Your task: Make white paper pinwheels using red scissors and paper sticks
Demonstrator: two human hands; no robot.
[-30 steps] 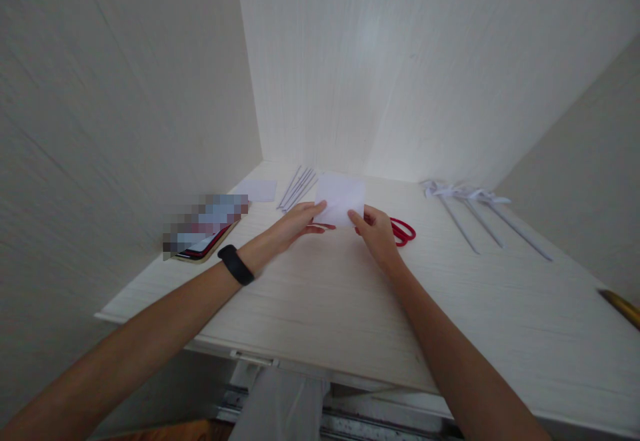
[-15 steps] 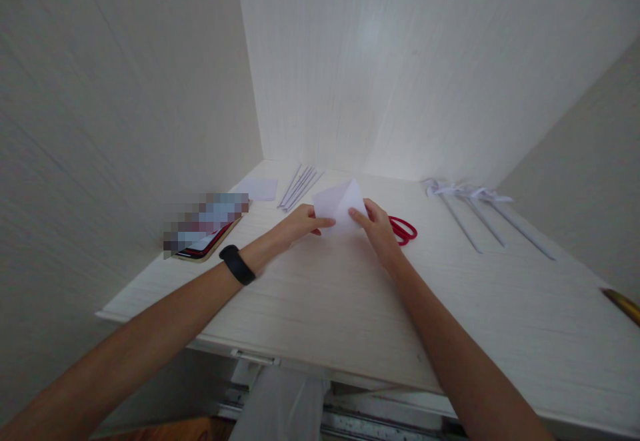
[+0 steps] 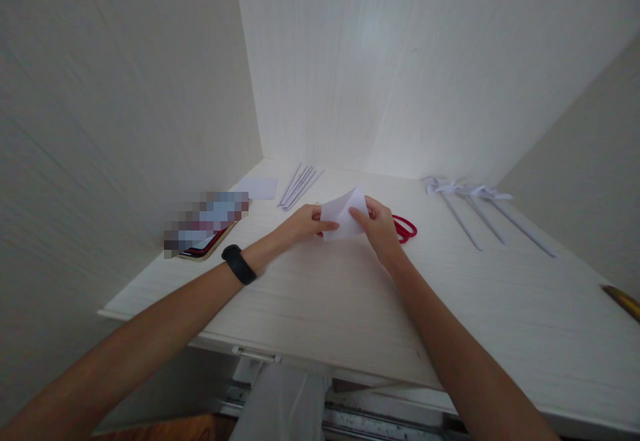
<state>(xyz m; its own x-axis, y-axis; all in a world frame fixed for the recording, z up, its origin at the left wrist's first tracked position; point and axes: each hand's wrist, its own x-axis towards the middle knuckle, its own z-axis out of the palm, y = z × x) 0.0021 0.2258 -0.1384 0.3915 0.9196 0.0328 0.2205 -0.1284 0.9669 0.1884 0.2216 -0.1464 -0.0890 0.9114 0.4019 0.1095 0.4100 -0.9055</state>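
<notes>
Both hands pinch one folded white paper sheet [image 3: 343, 213] w/ thumb and fingers closed on it: left hand [image 3: 299, 226] holds the left edge, right hand [image 3: 379, 225] holds the right edge, and the sheet is raised a little above the desk, its point tilted up toward the back wall. Left wrist has a black band [image 3: 239, 264]. Surface is a pale wood-grain desk [image 3: 350, 308] set in a corner of light walls. Red scissors [image 3: 405, 228] lie just beside the right hand, partly hidden by it. Thin paper strips [image 3: 299, 188] and a small paper piece [image 3: 260, 188] lie at back left, near a phone [image 3: 205, 244] w/ blurred screen. Three paper pinwheels on sticks [image 3: 480, 211] lie at back right. No writing is readable.
</notes>
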